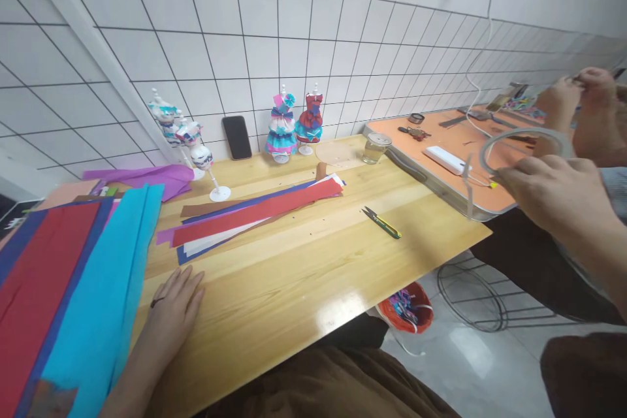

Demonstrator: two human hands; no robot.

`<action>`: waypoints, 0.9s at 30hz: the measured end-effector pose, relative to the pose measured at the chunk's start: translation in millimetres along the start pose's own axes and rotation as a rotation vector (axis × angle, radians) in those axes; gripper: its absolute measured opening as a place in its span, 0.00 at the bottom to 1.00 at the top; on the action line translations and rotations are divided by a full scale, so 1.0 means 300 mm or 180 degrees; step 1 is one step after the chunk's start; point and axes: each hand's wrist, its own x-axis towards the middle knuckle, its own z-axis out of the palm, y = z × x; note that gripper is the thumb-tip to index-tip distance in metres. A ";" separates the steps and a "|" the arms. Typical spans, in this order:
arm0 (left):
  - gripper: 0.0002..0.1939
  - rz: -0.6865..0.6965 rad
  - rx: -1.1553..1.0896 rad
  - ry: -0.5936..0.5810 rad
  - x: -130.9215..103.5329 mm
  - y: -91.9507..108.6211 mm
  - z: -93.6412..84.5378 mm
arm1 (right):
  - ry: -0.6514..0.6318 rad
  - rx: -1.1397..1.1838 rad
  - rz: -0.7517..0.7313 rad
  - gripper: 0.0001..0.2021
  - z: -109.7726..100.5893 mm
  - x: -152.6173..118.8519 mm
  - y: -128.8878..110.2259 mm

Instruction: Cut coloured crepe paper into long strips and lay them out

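My left hand [171, 304] lies flat on the wooden table with its fingers stretched out, a dark ring on one of them. It holds nothing and rests beside a turquoise sheet of crepe paper [105, 281]. Just beyond its fingertips is a stack of coloured strips [259, 212], red on top with white, blue, purple and brown edges showing. Out to the right, my right hand [558, 192] is raised, its fingers closed on a roll of tape [526, 132]. From the roll hangs a loose whitish end. Thread snips [382, 222] lie on the table between my hands.
Small dress forms [281, 127] in paper dresses and a phone [236, 137] stand along the tiled wall. A glass jar [376, 148] sits near the orange table [406, 130]. A co-worker's hands [573, 95] are beyond it. Below is a red bin [426, 321] of scraps.
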 end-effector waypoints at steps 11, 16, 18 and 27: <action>0.31 -0.0294 -0.2735 -0.0142 0.112 0.413 -0.198 | 0.0502 0.1682 -0.2599 0.10 -0.174 -0.035 -0.709; 0.39 -0.0587 -0.3450 -0.0005 0.114 0.512 -0.168 | 0.0629 0.1702 -0.2575 0.11 -0.201 -0.051 -0.924; 0.38 -0.0912 -0.3449 0.0063 0.102 0.510 -0.143 | 0.0651 0.1613 -0.2393 0.11 -0.188 -0.056 -0.972; 0.38 -0.0890 -0.2872 0.0582 0.114 0.531 -0.094 | 0.0575 0.1612 -0.2305 0.10 -0.166 -0.112 -1.065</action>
